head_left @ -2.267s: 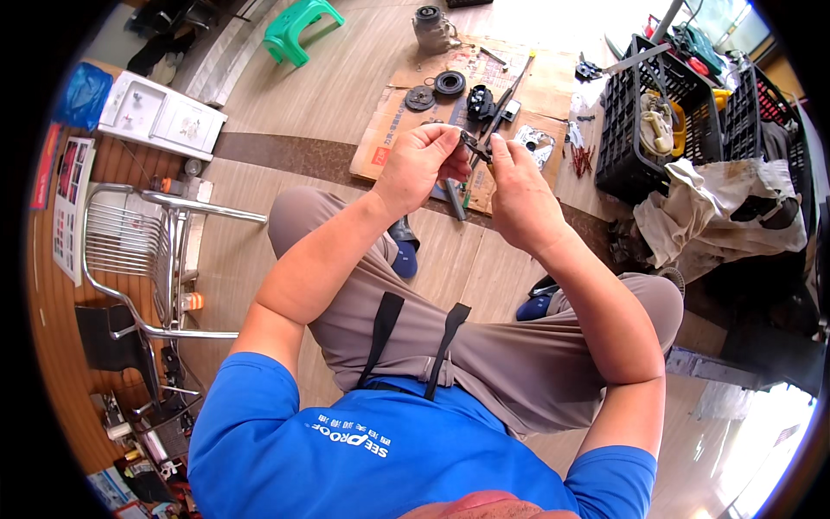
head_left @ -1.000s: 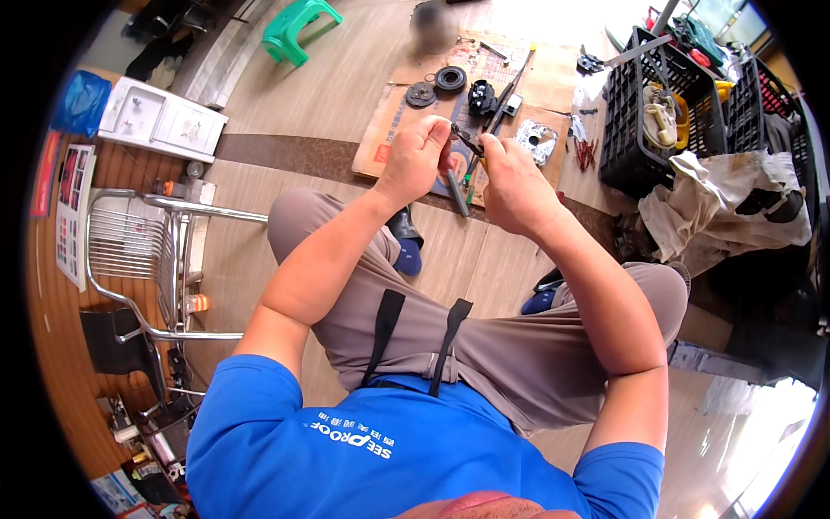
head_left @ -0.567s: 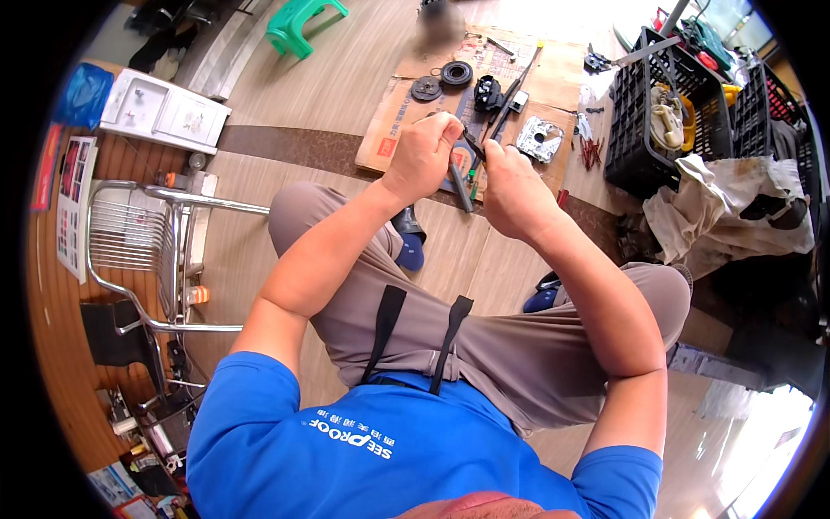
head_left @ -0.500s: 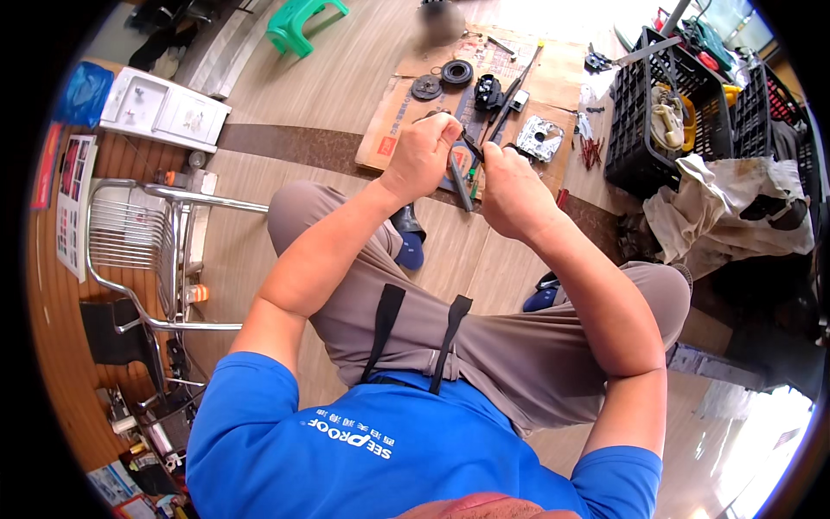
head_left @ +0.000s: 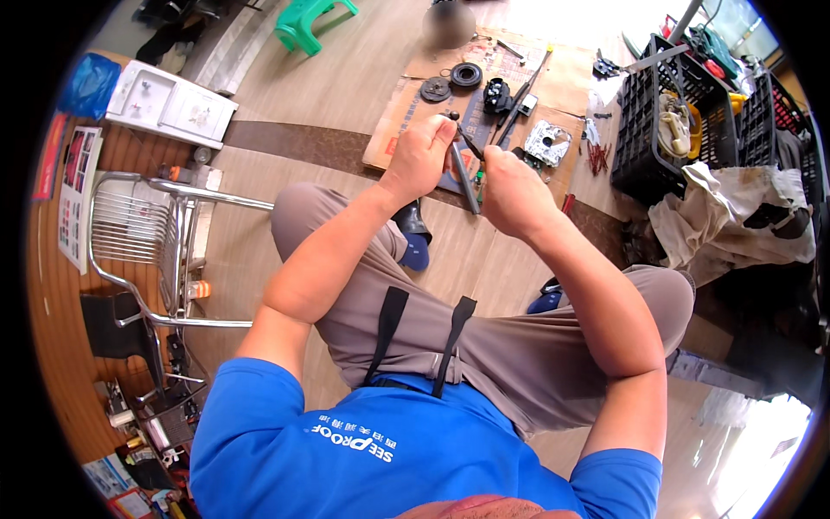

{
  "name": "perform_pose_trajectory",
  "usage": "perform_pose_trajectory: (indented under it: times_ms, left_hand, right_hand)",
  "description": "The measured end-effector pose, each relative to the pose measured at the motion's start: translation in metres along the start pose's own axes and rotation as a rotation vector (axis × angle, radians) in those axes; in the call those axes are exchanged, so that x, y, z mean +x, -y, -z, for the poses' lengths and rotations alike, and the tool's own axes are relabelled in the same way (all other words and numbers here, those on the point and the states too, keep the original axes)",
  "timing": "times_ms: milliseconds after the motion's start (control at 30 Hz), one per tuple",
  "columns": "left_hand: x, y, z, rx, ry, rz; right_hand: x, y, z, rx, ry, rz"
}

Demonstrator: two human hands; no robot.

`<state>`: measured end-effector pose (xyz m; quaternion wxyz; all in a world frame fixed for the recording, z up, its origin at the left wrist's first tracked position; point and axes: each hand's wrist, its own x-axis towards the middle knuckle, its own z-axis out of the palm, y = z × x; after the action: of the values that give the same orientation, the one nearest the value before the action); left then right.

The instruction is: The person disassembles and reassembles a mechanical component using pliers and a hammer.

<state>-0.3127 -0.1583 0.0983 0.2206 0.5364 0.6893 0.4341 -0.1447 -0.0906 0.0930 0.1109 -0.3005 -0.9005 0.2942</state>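
My left hand (head_left: pixel 422 156) is closed, thumb and fingers pressed together on a small dark part with a round knob (head_left: pixel 454 115) that sticks out past the fingertips. To its right, my right hand (head_left: pixel 516 192) is wrapped round one end of a thin dark rod (head_left: pixel 470 143), which reaches toward the left hand. Whether the rod touches the dark part I cannot tell. Below, between the two hands, shows a grey bar (head_left: pixel 465 180). Beyond them, a cardboard sheet (head_left: pixel 393 130) carries a black ring (head_left: pixel 466 75), a dark disc (head_left: pixel 435 89), a black housing (head_left: pixel 496 95) and a silvery plate (head_left: pixel 547 143).
Black plastic crates (head_left: pixel 644 164) stand at the right, with a stained cloth (head_left: pixel 705 216) hanging at their front. A green stool (head_left: pixel 303 30) is at the far left. Nearer on the left stands a metal-framed chair (head_left: pixel 130 225) below a white tray (head_left: pixel 173 104).
The whole view has shifted slightly to the right and down. The dark part in my left hand has turned, and its round knob now shows above the fingertips. My right hand keeps its grip.
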Motion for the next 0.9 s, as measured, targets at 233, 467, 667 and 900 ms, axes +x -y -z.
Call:
perform_pose_trajectory:
  times_ms: [233,467,667,900]
  left_hand:
    - [0.011,0.003,0.011,-0.882,0.191,0.480]
    - [0.015,-0.002,0.014,-1.020,0.245,0.679]
    - [0.017,-0.004,0.014,-1.014,0.249,0.735]
    - [0.016,-0.001,0.014,-1.042,0.262,0.716]
  right_hand:
    - [0.007,0.001,0.026,0.167,-0.002,-0.039]
    - [0.010,0.000,0.031,0.264,0.056,-0.065]
    - [0.011,-0.001,0.031,0.270,0.062,-0.079]
    - [0.010,-0.001,0.032,0.279,0.068,-0.076]
